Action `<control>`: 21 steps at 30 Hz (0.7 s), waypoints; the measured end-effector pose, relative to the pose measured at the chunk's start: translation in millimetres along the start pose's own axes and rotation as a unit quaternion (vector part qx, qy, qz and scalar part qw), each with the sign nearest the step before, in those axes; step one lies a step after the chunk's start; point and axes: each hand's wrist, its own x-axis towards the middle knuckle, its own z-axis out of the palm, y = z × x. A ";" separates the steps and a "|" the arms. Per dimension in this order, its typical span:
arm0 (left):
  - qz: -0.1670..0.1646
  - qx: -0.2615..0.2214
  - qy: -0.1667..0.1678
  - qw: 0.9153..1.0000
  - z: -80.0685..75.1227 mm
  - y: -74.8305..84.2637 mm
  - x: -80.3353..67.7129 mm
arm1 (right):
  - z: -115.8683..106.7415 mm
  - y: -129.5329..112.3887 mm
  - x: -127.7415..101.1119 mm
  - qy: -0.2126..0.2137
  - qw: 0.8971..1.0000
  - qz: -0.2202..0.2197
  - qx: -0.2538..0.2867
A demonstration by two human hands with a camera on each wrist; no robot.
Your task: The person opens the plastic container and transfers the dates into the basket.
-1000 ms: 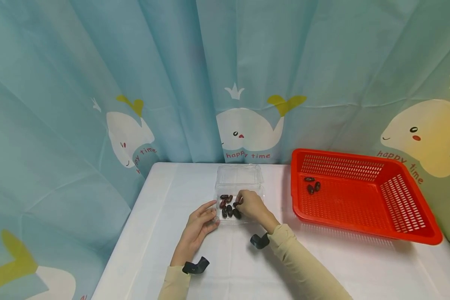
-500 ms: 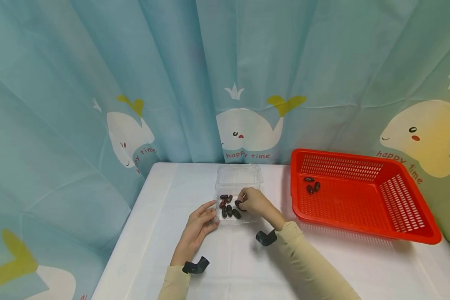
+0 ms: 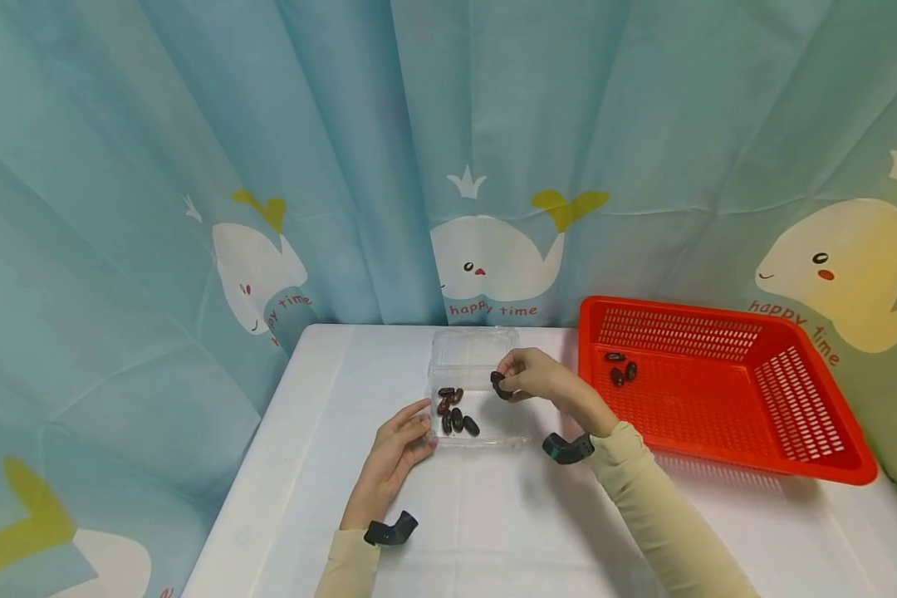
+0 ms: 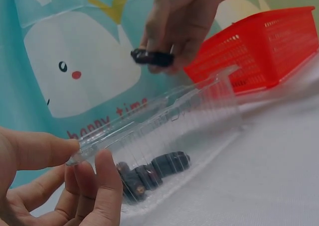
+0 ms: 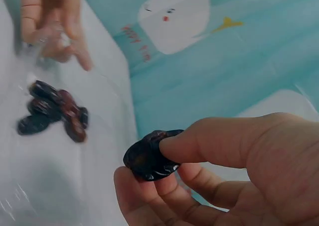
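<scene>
since the earlier frames the right hand (image 3: 534, 380) has lifted out of the clear plastic container (image 3: 486, 362) and moved toward the red basket (image 3: 807, 415), carrying one dark date (image 3: 498, 385) pinched between thumb and fingertips (image 5: 149, 186). the date now hangs above the container's far right part, its long axis roughly level in the left wrist view. it is oval, wrinkled and glossy. the left hand (image 3: 396, 453) has stayed at the container's near left corner, thumb and fingers pinching its thin ribbed rim. five dates (image 3: 454, 411) lie inside; three dates in the basket (image 3: 622, 369) rest on its perforated floor. the tabletop (image 3: 493, 531) is white.
</scene>
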 end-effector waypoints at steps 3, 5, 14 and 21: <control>0.004 0.001 0.003 1.000 -0.1 -0.7 0.5 | -17.7 -0.8 -4.2 -0.010 1.000 0.004 0.019; 0.007 0.004 0.004 1.000 -0.8 -1.4 0.6 | -29.0 -0.5 -7.9 -0.016 0.999 0.004 0.033; 0.016 0.000 -0.006 1.000 -3.9 -6.6 3.4 | -70.6 11.8 -21.7 -0.012 0.995 0.014 0.101; 0.032 -0.020 -0.023 0.999 -8.1 -12.4 6.6 | -98.7 22.1 -32.2 -0.007 0.989 0.023 0.147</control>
